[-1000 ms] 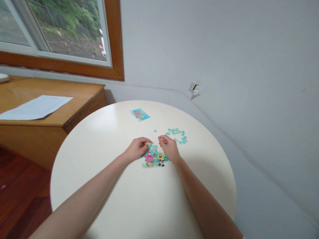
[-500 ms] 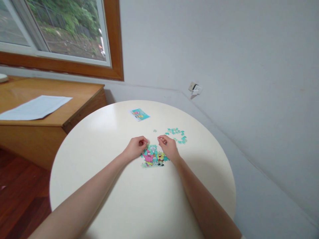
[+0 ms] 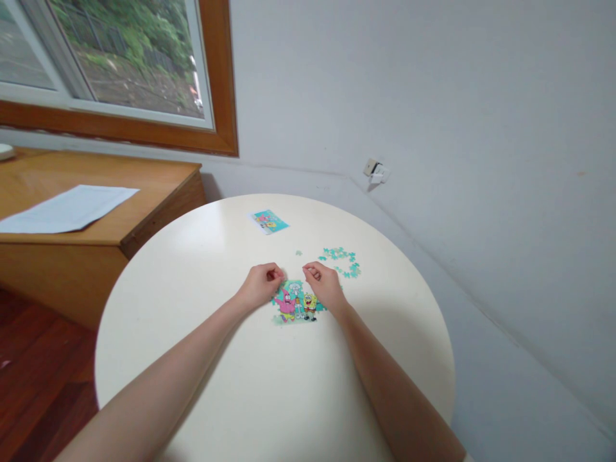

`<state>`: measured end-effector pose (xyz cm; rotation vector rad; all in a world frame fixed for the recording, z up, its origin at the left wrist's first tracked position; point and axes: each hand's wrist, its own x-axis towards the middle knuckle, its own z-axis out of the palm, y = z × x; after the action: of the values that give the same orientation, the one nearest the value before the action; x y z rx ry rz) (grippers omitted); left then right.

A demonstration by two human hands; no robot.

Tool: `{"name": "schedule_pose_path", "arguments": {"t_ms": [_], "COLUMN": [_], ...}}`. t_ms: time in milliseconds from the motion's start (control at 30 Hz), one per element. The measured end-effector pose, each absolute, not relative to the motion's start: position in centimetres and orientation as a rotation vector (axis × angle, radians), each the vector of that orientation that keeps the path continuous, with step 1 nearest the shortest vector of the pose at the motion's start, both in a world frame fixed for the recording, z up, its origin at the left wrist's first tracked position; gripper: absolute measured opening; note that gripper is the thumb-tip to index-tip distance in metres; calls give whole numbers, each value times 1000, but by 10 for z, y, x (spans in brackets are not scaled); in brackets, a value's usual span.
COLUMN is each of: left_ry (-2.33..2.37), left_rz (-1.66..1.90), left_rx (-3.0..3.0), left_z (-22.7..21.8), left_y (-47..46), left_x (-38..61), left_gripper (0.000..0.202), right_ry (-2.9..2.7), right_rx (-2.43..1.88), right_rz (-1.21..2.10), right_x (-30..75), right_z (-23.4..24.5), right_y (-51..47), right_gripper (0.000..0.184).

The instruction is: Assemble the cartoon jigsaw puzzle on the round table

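Observation:
A partly built cartoon jigsaw puzzle (image 3: 297, 301) lies on the round cream table (image 3: 202, 269). My left hand (image 3: 260, 285) rests at its upper left edge with fingers curled in a pinch. At the puzzle's upper right edge my right hand (image 3: 325, 283) is curled the same way. What either pinch holds is too small to make out. A cluster of loose teal puzzle pieces (image 3: 342, 261) lies just beyond my right hand, and a single piece (image 3: 299, 253) sits apart above the puzzle.
A small picture card (image 3: 269, 221) lies at the table's far side. A wooden desk (image 3: 96, 224) with a white sheet of paper (image 3: 67, 206) stands to the left under a window (image 3: 110, 58). Grey walls close off the right, with a wall socket (image 3: 376, 171).
Both hands have curled tighter and drawn slightly in over the top edge of the puzzle. Nothing else has moved.

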<state>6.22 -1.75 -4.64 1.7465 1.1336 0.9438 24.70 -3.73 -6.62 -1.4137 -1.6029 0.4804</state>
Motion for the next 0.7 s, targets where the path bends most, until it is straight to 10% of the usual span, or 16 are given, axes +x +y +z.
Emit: {"name": "schedule_pose_path", "arguments": {"t_ms": [700], "left_ry": [1096], "left_rz": [920], "left_rx": [1838], "left_z": [-52], "left_y": [-16], "left_x": [62], "left_gripper": [8], "right_ry": [-1634], "right_rx": [-1416], "right_rz": [533], "right_x": [246], "right_z": [-67], "right_y": [-36], "right_gripper": [18]}}
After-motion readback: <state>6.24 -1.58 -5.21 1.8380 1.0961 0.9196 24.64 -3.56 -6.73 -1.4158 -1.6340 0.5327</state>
